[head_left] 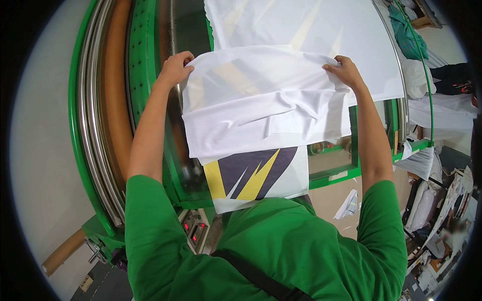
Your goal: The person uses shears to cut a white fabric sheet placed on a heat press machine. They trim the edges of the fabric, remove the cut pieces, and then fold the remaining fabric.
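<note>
A white cloth point(241, 120) is stretched between my two hands, with creases and a fold running across its middle. My left hand point(175, 68) pinches its far left corner, thumb and fingers closed on the edge. At the far right corner, my right hand point(345, 71) grips the same edge. Faint printed shapes show through the fabric. Nearer to me, a piece printed in dark grey, yellow and white point(258, 176) hangs out from under it, against my body. Beyond the hands lies a wide white sheet point(369, 62) with faint pale yellow streaks.
A large machine with a green frame point(145, 65), steel rollers point(95, 100) and a brown roller point(116, 95) stands on the left. Below it is a control panel point(195, 230) with red lights. Paper scrap point(347, 204) lies on the floor. Piled fabrics point(427, 205) fill the right side.
</note>
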A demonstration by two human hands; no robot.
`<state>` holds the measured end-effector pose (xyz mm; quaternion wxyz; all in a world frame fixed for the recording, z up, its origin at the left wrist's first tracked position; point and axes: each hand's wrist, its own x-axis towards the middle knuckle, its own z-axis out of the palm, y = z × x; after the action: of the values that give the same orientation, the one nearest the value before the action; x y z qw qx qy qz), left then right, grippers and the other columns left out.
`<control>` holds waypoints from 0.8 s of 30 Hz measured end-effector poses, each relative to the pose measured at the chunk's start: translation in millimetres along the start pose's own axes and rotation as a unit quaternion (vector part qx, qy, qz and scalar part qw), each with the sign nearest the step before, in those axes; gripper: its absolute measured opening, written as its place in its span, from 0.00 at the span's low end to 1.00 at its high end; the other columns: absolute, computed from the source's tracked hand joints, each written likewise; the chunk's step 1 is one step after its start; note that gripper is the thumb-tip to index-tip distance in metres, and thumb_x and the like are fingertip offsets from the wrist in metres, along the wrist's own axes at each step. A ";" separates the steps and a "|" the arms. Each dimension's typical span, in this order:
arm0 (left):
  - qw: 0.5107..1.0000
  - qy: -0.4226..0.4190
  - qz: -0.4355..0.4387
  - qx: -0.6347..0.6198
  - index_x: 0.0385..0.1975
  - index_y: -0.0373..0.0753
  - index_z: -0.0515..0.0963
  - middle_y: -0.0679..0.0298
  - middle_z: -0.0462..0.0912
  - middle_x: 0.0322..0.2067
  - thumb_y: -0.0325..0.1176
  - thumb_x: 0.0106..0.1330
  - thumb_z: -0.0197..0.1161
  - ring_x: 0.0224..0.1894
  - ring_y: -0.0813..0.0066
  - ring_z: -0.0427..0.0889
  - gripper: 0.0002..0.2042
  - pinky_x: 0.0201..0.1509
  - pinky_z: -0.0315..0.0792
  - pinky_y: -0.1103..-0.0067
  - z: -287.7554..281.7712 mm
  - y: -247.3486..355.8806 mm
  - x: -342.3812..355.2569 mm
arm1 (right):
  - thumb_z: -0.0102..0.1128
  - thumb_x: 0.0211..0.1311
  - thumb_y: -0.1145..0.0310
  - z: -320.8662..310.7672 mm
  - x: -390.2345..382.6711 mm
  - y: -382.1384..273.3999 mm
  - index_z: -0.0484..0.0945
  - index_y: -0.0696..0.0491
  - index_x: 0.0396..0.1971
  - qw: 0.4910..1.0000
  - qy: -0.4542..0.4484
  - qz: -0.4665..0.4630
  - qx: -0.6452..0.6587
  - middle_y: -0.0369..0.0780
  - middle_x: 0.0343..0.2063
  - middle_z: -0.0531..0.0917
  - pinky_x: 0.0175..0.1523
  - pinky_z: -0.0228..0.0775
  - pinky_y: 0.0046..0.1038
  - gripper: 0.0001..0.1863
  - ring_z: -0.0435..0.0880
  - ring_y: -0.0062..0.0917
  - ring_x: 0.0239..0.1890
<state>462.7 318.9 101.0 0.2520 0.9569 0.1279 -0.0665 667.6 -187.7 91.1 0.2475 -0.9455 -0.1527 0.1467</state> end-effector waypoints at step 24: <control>0.982 0.177 0.013 -0.068 0.36 0.35 0.77 0.57 0.77 0.36 0.31 0.51 0.77 0.42 0.55 0.78 0.16 0.51 0.72 0.68 42.0 48.4 -159.6 | 0.71 0.52 0.71 51.4 -164.9 -37.8 0.83 0.49 0.35 0.955 0.011 -0.294 -0.029 0.37 0.35 0.82 0.48 0.70 0.37 0.09 0.80 0.35 0.41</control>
<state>320.6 223.5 117.8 0.2908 0.9358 0.1619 0.1160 491.2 -194.1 100.8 0.2540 -0.8670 -0.4254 0.0528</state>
